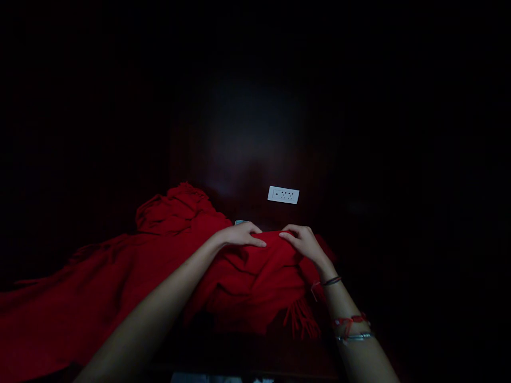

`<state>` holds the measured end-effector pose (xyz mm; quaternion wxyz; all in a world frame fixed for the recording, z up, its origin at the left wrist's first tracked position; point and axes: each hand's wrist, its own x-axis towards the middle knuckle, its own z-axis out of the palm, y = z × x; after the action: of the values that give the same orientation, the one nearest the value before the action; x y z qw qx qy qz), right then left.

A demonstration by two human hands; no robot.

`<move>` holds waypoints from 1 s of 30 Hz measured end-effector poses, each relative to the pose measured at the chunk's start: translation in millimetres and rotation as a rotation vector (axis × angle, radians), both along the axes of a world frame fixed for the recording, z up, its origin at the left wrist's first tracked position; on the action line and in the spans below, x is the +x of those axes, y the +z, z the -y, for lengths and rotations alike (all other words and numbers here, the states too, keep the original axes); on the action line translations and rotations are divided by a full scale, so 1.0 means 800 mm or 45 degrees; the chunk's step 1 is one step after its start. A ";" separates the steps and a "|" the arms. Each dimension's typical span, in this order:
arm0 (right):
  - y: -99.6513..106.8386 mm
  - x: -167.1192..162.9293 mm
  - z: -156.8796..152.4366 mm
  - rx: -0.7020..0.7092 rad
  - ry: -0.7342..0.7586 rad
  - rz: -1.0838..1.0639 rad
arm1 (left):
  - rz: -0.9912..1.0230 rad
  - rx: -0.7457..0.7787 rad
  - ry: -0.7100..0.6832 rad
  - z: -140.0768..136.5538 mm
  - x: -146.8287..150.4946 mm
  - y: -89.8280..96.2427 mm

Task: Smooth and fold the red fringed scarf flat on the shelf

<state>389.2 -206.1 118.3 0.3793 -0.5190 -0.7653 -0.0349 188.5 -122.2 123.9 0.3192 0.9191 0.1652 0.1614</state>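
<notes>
A large red fringed scarf (255,284) lies rumpled before me, spreading off to the left. My left hand (240,234) grips its upper edge, with the thumb on the near side and the fingers partly hidden behind the cloth. A short way to the right, my right hand (305,242) pinches the same edge between thumb and bent fingers. A stretch of cloth runs between the two hands. Fringe hangs at the scarf's lower right, below my right wrist. Just behind my left hand shows the edge of a small pale-blue object (240,222), mostly covered.
A white socket panel (283,194) is set in the dark surface beyond my hands. A bunched heap of the red cloth rises at the back left. Pale shapes show at the bottom edge, too cut off to name. Most of the surroundings are too dark to make out.
</notes>
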 end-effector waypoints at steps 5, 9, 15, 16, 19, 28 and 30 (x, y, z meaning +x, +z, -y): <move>-0.028 0.042 -0.007 0.072 -0.258 -0.094 | 0.118 -0.215 0.046 -0.018 -0.048 -0.035; -0.032 0.036 -0.010 -0.041 -0.241 0.068 | 0.165 -0.013 0.172 -0.026 -0.057 -0.045; -0.035 -0.059 -0.012 -0.111 0.233 0.172 | 0.117 0.368 0.047 0.004 -0.047 -0.039; -0.036 -0.068 -0.012 -0.159 0.267 0.157 | 0.098 0.399 0.024 0.009 -0.047 -0.037; -0.035 -0.070 -0.010 -0.240 0.233 0.063 | 0.042 0.478 0.044 0.015 -0.051 -0.034; -0.035 0.084 0.010 0.205 -0.705 -0.607 | 0.047 0.593 0.311 -0.014 -0.077 -0.032; -0.039 0.087 0.010 0.178 -0.841 -0.462 | 0.042 0.617 0.312 -0.016 -0.074 -0.036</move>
<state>459.0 -213.7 87.5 0.5115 -0.7082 -0.4729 -0.1149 129.4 -109.2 95.2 0.0707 0.9390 0.2266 0.2488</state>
